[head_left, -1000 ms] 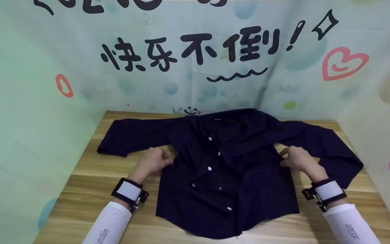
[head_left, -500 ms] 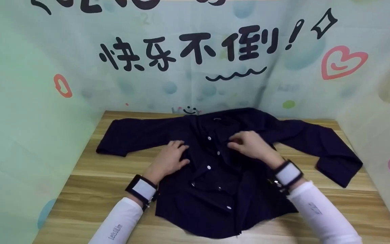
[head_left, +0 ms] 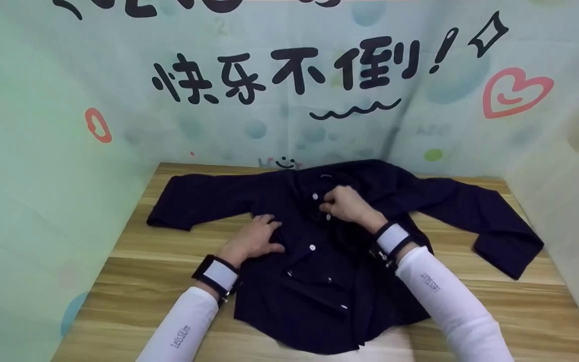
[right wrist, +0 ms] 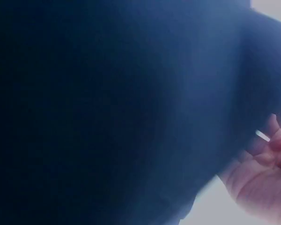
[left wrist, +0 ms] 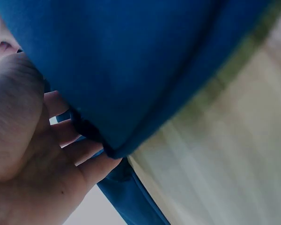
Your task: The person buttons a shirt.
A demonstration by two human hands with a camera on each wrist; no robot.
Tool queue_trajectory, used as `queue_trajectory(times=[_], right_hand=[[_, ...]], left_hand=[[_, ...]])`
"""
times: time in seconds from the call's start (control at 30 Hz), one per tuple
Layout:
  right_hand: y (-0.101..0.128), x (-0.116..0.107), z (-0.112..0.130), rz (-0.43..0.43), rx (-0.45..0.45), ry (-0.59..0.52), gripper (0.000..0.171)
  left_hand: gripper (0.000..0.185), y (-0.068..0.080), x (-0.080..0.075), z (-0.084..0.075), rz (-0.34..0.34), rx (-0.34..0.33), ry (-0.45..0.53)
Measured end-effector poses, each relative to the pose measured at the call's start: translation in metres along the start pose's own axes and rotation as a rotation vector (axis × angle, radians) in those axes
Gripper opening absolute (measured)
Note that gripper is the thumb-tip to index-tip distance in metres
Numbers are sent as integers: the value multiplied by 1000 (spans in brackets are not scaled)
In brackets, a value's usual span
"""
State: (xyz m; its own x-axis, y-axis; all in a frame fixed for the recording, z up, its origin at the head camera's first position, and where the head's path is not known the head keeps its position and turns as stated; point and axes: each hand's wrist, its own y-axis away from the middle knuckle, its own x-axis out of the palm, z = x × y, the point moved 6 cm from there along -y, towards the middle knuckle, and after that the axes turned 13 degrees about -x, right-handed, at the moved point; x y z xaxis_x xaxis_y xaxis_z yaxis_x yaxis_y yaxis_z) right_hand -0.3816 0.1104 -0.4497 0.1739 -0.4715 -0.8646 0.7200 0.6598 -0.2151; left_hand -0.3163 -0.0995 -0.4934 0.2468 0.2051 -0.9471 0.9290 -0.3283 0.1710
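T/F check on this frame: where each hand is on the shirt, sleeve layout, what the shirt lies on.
1. The right hand pinches the dark shirt near its top buttons. True.
2. The left hand is off the shirt, flat on bare wood. False: its fingers rest on the shirt's front panel.
3. Both sleeves are folded over the chest. False: the left sleeve and right sleeve lie spread outward.
4. The shirt lies on a wooden table. True.

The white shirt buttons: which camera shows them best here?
The head view. A column of white buttons runs down the dark shirt, with the right hand at the upper ones. The left wrist view shows only blue cloth and fingers; the right wrist view is mostly dark, blurred fabric.
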Motion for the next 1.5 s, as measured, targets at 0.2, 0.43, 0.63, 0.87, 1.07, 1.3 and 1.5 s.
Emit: queue_trajectory(times=[0.2,0.43,0.63,0.87,1.07,1.3,1.5], right_hand=[[-18,-38,-32,-178,244,-77,17],[-20,-20,-68,-301,400,-394,24],[-10,-21,-64,-181,375,-449,33],[30,-52,-54,-39,168,-66,40],[75,-50,-62,150,53,57,45],[91,-33,-66,202,-62,200,40],[87,-37,-71,63,-163,244,14]], left_hand=[[71,-1,2,-2,44,-39,-5],[71,0,4,-5,62,-56,-6],[70,1,2,-6,52,-34,-11],[71,-1,1,-4,67,-27,-15],[62,-4,-10,-5,-10,-14,50],[69,-19,-5,-13,74,-66,102],[79,-26,5,-15,173,-146,-6]])
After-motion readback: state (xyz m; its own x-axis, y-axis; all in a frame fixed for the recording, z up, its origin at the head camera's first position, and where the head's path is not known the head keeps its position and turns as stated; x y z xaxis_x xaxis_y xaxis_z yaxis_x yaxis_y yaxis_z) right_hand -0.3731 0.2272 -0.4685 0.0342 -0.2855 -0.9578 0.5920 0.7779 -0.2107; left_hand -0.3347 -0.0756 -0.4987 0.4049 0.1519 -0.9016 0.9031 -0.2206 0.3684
